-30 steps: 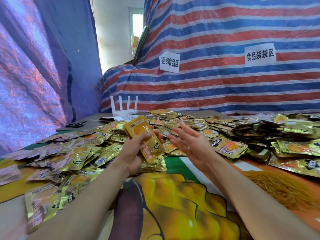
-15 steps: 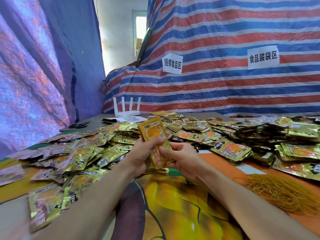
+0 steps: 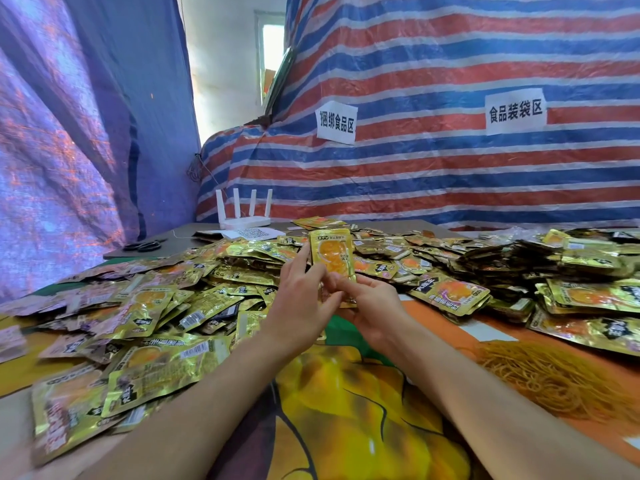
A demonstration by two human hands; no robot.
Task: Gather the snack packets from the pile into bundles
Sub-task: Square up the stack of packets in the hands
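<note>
The left hand (image 3: 300, 308) and right hand (image 3: 375, 311) together hold a gold snack packet (image 3: 331, 256) upright (perhaps several stacked; the edges blur). The left fingers (image 3: 304, 254) curl along its left edge, and the right fingers (image 3: 346, 288) pinch narrowly across its lower front. The loose pile (image 3: 156, 306) lies on the surface (image 3: 346, 410) left of and beyond the fingers. Rubber bands (image 3: 554, 372) lie to their right.

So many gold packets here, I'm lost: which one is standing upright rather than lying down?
The packet held by the left hand and right hand: it stands upright, while the others lie in the pile.
</note>
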